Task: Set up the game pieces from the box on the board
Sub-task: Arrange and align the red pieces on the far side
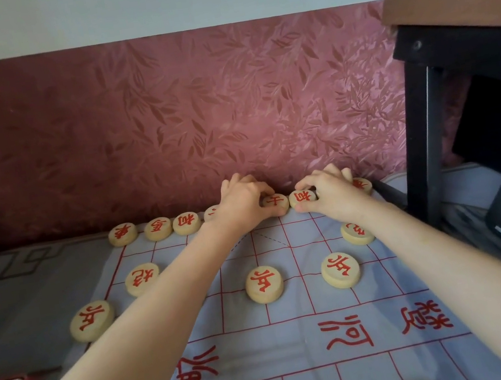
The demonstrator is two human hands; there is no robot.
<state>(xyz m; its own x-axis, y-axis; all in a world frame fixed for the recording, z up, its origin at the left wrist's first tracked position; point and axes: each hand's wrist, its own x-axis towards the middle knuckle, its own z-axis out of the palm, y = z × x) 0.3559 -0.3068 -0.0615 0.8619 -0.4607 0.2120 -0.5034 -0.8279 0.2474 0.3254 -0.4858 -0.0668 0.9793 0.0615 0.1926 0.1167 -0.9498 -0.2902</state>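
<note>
Both hands reach to the far row of the cloth board point(302, 341). The left hand point(241, 204) pinches one round wooden piece point(275, 203); the right hand point(329, 191) pinches the adjacent piece point(302, 198). The two pieces touch.

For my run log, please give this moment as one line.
stage: back row | left hand: fingers on piece | right hand: fingers on next piece | board: cloth

i see the pale grey cloth board with a red grid point(301, 331) lying flat, red characters across its middle band. round pale wooden discs with red characters point(264, 284) lie face up on it: a row along the far edge, others spaced across the nearer lines.
</note>
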